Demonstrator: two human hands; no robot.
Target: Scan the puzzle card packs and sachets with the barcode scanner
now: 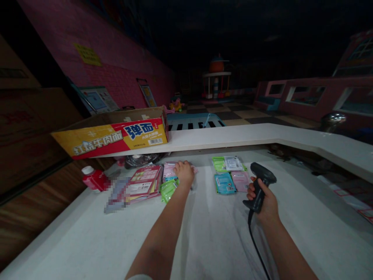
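So the handheld scanner (258,195) is right of centre in the frame, with the right hand's fingers wrapped around its handle. Decent grip imo; I'd keep the wrist loose and let the cable (253,237) run free toward the bottom edge so it doesn't tug. The left hand (184,173) is near the middle, resting over a pink packet (169,170), its fingers bent and close together; can't tell if they're pinching anything. I'd lift by an edge, since thin, shiny packets probably slide or wrinkle, and keep the printed side flat. A green packet (168,190) sits just below, easy to drag along. The blue packet (224,183) lies on the tabletop (201,233), just left of the scanner, so mind that.
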